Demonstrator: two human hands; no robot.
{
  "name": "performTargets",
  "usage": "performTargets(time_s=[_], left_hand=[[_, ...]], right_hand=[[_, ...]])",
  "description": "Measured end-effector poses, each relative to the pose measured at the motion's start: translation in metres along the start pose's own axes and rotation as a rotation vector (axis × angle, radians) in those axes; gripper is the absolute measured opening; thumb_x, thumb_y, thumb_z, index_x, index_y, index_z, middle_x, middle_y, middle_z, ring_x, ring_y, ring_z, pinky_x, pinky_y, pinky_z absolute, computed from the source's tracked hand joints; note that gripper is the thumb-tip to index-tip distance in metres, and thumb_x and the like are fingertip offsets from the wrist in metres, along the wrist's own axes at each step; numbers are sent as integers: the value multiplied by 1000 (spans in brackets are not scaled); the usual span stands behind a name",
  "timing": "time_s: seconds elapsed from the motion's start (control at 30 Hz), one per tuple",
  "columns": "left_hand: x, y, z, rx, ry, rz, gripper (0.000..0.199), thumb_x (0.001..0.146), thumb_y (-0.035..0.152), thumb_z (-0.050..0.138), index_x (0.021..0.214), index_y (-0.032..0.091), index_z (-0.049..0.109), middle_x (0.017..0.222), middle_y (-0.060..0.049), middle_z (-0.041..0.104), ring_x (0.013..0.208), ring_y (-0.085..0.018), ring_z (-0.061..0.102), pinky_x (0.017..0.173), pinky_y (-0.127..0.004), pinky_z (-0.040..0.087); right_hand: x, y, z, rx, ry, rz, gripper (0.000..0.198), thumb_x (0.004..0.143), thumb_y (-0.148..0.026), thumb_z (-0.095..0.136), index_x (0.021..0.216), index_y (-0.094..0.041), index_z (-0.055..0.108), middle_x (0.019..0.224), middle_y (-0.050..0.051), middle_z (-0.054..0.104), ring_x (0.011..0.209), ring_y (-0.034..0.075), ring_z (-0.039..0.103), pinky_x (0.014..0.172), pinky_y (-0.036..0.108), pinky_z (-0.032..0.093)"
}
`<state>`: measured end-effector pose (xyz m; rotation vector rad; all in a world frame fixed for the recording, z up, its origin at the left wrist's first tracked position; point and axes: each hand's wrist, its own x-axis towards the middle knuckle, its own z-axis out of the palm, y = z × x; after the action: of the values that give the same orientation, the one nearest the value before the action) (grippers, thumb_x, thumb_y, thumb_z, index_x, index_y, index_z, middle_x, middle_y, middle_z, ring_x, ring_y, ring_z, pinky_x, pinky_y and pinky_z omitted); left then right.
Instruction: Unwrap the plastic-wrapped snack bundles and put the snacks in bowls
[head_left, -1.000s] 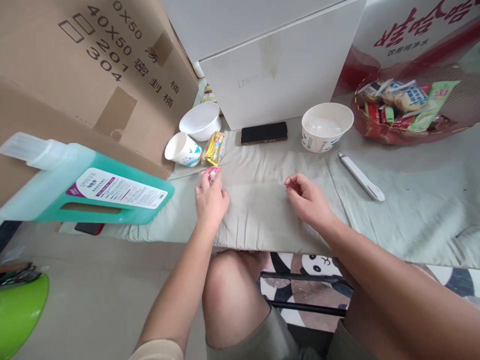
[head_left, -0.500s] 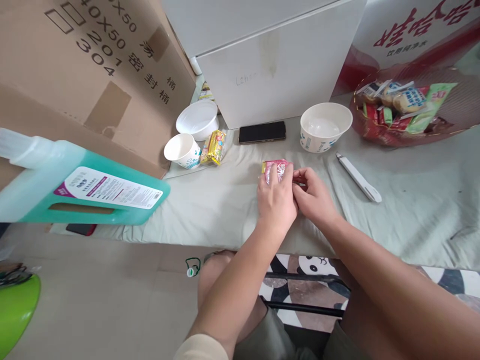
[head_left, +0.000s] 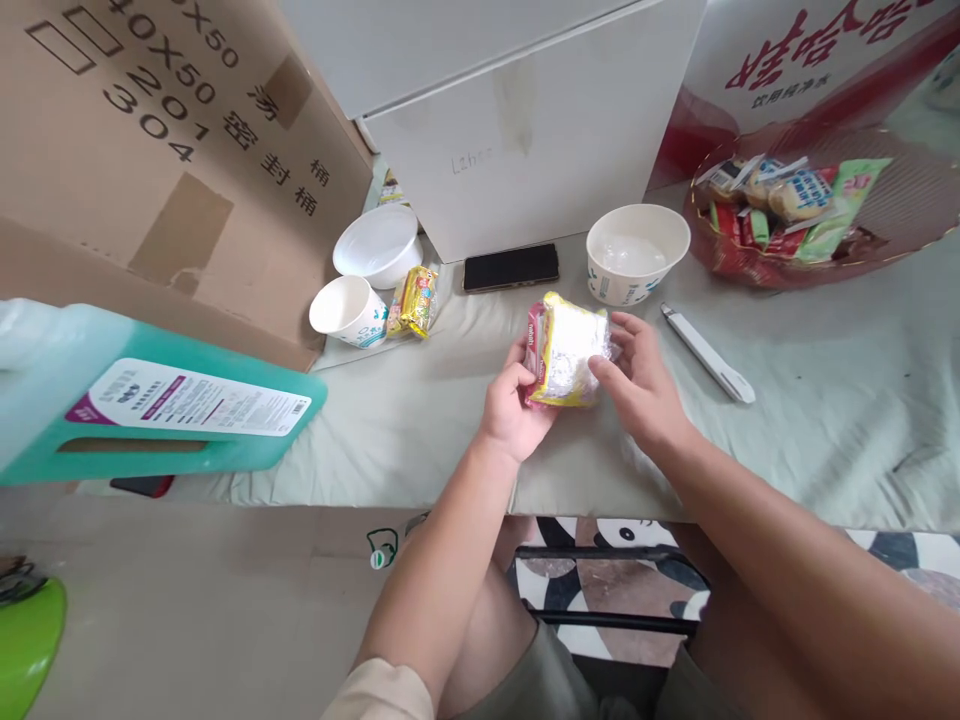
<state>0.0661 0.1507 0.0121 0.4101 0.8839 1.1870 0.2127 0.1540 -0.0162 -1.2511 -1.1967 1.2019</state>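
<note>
Between my hands, raised above the cloth, is a small stack of snack packets. A yellow-edged packet [head_left: 576,352] with a shiny silvery face lies on top, and a pink packet [head_left: 533,340] shows along its left side. My left hand [head_left: 517,405] grips the stack from the left and below, its thumb on the near left corner. On the other side my right hand [head_left: 646,390] holds the right edge, thumb on the shiny face and fingers behind. Beyond the packets stands a paper bowl [head_left: 628,285]; a white box cutter [head_left: 709,354] lies to the right.
A black phone [head_left: 511,268] lies before a white box [head_left: 525,160]. Leftward are a paper cup [head_left: 351,312], a white bowl [head_left: 377,245], yellow snack packets [head_left: 416,302], a green liquid jug [head_left: 202,400] and a cardboard box [head_left: 180,230]. A basket [head_left: 892,225] with snacks stands right.
The packets have been lifted off the cloth and tilted, so a silvery, yellow-edged face now shows. My left hand has moved from on top to the left side; my right hand's fingers have spread more.
</note>
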Motion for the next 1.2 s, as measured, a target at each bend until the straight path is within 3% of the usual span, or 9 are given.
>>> performTargets(time_s=[0.13,0.27,0.4,0.47,0.63,0.73,0.93,1.03,1.2], left_hand=[[-2,0,-3,112,-117,21,50,62,23,70,111,24,61,97,-1,71,94,-22,68,81,-33,52],[0,-6,-8,299,-64,79,56,62,31,86,110,23,59,106,-5,71,102,-24,68,88,-35,52],[5,-6,-17,319,71,109,55,64,33,87,109,22,58,109,-7,71,102,-25,68,85,-36,55],[4,-2,-19,332,115,102,59,65,32,86,115,24,55,109,-6,71,99,-24,69,81,-35,57],[1,10,-17,385,131,78,75,69,27,81,133,33,42,100,-2,69,83,-20,68,72,-32,56],[2,10,-14,396,112,89,65,71,27,77,127,32,44,94,0,67,73,-17,65,66,-30,53],[6,3,-15,351,104,180,59,71,22,74,121,31,44,95,2,67,80,-16,65,76,-31,52],[4,1,-15,348,97,209,56,71,22,73,118,32,44,94,3,65,81,-15,63,78,-30,51],[5,-2,-17,382,18,256,51,75,25,73,119,30,47,96,3,64,85,-14,62,84,-29,49]], right_hand=[[-3,-4,3,4,-48,35,46,83,-51,66,117,-23,53,113,10,69,98,26,68,79,40,57],[-2,-12,-6,-219,-57,-62,44,85,-52,61,115,-21,58,108,11,71,89,26,67,76,41,55],[10,-17,-50,-714,206,-191,29,83,-44,57,102,-23,65,106,15,70,100,34,65,87,52,51],[17,-14,-76,-909,321,-25,30,82,-48,60,102,-25,64,106,18,69,99,38,65,82,54,50],[17,-4,-104,-1195,125,159,19,81,-44,60,86,-26,58,96,16,67,95,39,62,70,47,44],[7,-7,-92,-998,88,136,17,82,-43,59,83,-26,57,82,11,66,77,30,60,66,42,38],[-11,-18,-30,85,-136,232,20,84,-44,53,87,-25,51,60,-4,46,45,12,38,48,29,29],[-15,-20,-5,238,-265,360,34,86,-56,55,79,-23,50,53,-8,35,40,8,28,42,25,21],[-19,-23,13,200,-376,407,46,76,-64,68,70,-21,53,52,-3,54,44,11,52,46,25,39]])
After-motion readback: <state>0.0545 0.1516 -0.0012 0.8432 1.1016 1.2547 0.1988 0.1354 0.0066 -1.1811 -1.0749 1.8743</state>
